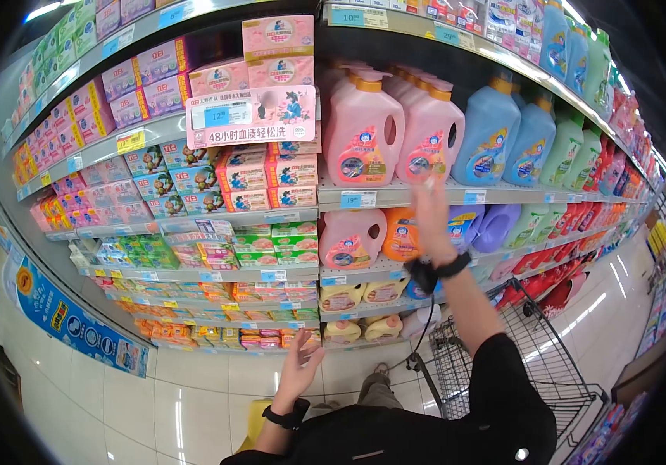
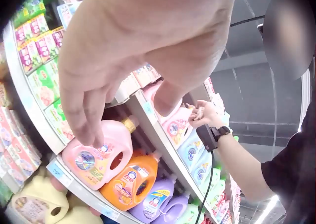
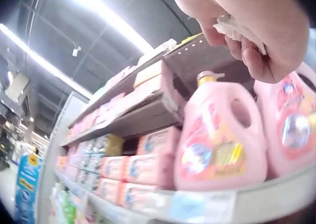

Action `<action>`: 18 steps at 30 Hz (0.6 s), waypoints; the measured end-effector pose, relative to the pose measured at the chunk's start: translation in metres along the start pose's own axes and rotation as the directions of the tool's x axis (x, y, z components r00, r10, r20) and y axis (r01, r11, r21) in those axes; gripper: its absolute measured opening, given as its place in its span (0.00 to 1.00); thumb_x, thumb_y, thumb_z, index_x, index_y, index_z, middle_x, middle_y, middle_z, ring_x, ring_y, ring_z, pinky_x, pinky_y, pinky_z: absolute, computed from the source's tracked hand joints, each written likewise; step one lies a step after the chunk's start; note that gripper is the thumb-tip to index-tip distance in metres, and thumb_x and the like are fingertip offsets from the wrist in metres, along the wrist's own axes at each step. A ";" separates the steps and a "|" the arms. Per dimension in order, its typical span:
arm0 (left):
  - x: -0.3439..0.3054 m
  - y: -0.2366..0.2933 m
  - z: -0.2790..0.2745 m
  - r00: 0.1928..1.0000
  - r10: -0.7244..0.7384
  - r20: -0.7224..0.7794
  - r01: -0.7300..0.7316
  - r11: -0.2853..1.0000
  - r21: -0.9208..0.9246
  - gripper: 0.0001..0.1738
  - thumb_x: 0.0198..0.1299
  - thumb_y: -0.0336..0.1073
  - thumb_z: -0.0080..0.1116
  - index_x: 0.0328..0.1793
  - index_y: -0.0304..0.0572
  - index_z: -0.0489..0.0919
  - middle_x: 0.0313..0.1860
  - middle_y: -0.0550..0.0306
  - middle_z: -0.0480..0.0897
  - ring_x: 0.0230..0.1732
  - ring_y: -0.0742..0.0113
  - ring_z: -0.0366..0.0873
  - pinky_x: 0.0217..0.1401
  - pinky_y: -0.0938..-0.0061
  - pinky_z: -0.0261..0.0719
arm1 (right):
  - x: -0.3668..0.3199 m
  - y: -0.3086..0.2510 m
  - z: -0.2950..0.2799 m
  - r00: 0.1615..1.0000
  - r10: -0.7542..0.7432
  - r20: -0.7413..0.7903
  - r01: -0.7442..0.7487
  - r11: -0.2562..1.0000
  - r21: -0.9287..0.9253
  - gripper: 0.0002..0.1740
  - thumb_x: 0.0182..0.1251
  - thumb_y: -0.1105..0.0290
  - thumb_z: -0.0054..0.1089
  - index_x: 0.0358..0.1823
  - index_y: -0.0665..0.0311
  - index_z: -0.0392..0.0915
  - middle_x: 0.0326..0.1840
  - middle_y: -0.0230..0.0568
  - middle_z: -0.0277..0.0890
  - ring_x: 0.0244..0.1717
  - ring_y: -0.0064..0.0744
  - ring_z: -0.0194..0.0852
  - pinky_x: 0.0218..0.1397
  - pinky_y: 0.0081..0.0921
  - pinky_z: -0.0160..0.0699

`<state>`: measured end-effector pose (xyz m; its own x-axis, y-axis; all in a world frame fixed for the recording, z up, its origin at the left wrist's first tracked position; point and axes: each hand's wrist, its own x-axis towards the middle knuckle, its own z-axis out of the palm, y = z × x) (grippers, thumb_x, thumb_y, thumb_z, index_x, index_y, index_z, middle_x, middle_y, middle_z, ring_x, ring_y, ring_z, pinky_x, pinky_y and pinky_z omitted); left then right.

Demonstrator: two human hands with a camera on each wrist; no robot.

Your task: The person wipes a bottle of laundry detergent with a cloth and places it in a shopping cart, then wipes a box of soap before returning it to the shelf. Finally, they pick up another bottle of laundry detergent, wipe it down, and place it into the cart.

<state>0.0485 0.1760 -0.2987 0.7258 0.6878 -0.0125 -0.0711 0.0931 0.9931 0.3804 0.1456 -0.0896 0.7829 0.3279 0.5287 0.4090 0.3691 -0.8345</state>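
Note:
My right hand [image 1: 432, 221] is raised in front of the shelf of pink detergent jugs [image 1: 362, 128], its fingers curled. A crumpled white tissue-like scrap [image 3: 238, 31] is held in those fingers in the right wrist view, close above a pink jug [image 3: 219, 135] with a pump-style cap. Lower down, my left hand [image 1: 299, 368] hangs before the bottom shelves with loosely bent fingers and nothing in it. In the left wrist view a pink jug [image 2: 96, 155] and an orange jug [image 2: 131, 182] stand behind that left hand [image 2: 143, 41].
Blue jugs [image 1: 488, 128] stand right of the pink ones. Boxed soaps [image 1: 251, 182] fill the left shelves, with a pink price sign [image 1: 251, 116] jutting out. A wire shopping cart [image 1: 503, 349] stands at my right. A cable [image 1: 426, 333] hangs from the right wrist device.

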 end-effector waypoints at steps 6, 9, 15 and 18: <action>-0.021 0.007 -0.011 0.990 -0.141 -0.019 0.141 0.990 0.027 0.30 0.64 0.32 0.59 0.71 0.36 0.64 0.66 0.48 0.72 0.53 0.68 0.77 0.57 0.73 0.74 | 0.130 -0.008 0.020 0.815 -0.562 0.141 0.564 0.716 -0.411 0.18 0.69 0.69 0.48 0.56 0.70 0.68 0.48 0.48 0.77 0.43 0.31 0.76 0.41 0.26 0.73; -0.027 0.002 -0.007 0.993 -0.116 -0.026 0.116 0.993 0.032 0.29 0.64 0.34 0.60 0.70 0.36 0.66 0.60 0.49 0.76 0.49 0.69 0.77 0.54 0.75 0.74 | 0.132 -0.027 0.033 0.920 -0.250 0.303 0.362 0.838 -0.408 0.17 0.68 0.67 0.51 0.52 0.72 0.71 0.39 0.46 0.80 0.36 0.32 0.80 0.36 0.27 0.74; -0.040 0.000 0.001 0.995 -0.100 -0.017 0.101 0.994 0.037 0.21 0.64 0.33 0.60 0.62 0.36 0.73 0.44 0.53 0.82 0.42 0.75 0.77 0.47 0.79 0.74 | 0.131 -0.026 0.031 0.891 -0.154 0.426 0.341 0.848 -0.407 0.14 0.66 0.63 0.57 0.34 0.70 0.75 0.22 0.39 0.79 0.25 0.30 0.78 0.30 0.28 0.74; -0.041 -0.006 0.003 0.992 -0.124 0.012 0.123 0.991 0.050 0.20 0.64 0.33 0.60 0.61 0.37 0.74 0.44 0.56 0.82 0.40 0.76 0.76 0.45 0.80 0.74 | 0.114 -0.042 0.038 0.900 -0.176 0.400 0.335 0.865 -0.374 0.17 0.64 0.60 0.60 0.34 0.71 0.76 0.24 0.41 0.80 0.25 0.30 0.79 0.31 0.28 0.75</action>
<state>0.0216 0.1449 -0.3033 0.7373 0.6621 -0.1341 0.0529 0.1412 0.9886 0.4347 0.2010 0.0117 0.4448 0.5774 0.6846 0.7916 0.1041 -0.6021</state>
